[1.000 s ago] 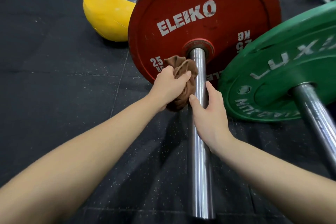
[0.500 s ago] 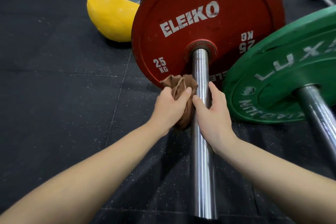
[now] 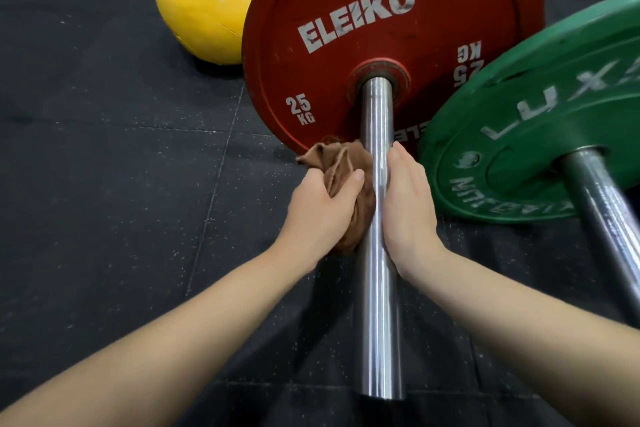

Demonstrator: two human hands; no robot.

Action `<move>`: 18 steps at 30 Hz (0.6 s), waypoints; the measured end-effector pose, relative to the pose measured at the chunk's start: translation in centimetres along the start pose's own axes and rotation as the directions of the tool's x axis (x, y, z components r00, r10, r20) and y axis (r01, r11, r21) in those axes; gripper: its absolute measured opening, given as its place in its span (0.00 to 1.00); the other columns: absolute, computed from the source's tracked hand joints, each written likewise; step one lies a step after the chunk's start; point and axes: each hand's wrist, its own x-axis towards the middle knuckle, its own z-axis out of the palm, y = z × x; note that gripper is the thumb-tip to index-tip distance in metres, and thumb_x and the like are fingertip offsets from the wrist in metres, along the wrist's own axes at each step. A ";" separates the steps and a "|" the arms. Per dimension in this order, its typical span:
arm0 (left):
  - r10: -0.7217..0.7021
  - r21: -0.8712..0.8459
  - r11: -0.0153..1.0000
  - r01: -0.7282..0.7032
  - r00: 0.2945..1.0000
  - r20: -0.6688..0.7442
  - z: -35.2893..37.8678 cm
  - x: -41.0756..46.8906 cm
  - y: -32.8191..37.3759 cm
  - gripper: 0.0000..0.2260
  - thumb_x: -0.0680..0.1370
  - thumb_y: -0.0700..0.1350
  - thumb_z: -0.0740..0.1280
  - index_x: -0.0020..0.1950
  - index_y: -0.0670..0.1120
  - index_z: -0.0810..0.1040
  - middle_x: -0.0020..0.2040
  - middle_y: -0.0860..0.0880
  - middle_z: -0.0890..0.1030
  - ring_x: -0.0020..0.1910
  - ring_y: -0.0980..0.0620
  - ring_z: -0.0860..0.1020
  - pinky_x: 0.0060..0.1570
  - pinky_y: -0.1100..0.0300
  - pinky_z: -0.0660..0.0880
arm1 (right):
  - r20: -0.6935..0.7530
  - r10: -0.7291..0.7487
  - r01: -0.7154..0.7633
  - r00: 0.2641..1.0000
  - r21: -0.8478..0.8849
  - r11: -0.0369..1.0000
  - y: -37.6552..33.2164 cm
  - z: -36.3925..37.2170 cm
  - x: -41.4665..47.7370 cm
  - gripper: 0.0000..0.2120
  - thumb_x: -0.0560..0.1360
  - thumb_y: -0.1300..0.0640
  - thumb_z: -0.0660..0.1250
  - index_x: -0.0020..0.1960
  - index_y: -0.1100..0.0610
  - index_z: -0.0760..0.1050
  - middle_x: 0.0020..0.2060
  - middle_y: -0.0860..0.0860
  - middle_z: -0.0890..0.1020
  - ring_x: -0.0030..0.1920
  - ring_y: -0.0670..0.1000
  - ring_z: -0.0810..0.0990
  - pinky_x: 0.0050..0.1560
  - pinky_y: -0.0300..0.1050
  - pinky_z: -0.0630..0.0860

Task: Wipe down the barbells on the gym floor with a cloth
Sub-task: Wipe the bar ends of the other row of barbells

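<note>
Dark speckled rubber gym floor [image 3: 104, 184] carries a barbell [image 3: 379, 288] whose chrome sleeve runs from a red Eleiko plate [image 3: 346, 28] toward the camera. The left hand [image 3: 322, 208] is clamped on a bunched brown cloth [image 3: 332, 163], pressing it against the sleeve's left side a little short of the plate. The right hand [image 3: 408, 204] lies along the opposite side with fingers stretched out, steadying the barbell rather than gripping it. Judging by this, the wipe is mid-sleeve: the near end looks unfinished. A second barbell [image 3: 606, 218] with a green plate [image 3: 519, 149] lies just to the right with no hand on it, so much of the job probably remains. A yellow ball [image 3: 197, 10] sits behind.
</note>
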 end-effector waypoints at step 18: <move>-0.094 -0.084 0.992 0.092 0.995 -0.021 -0.6 -5.4 -1.1 0.11 0.78 0.57 0.71 0.57 0.53 0.79 0.52 0.56 0.86 0.52 0.58 0.83 0.59 0.53 0.79 | -0.031 0.020 -0.020 0.999 -0.004 1.000 -0.4 0.0 -0.4 0.25 0.85 0.47 0.55 0.81 0.46 0.60 0.78 0.41 0.63 0.77 0.43 0.62 0.75 0.44 0.58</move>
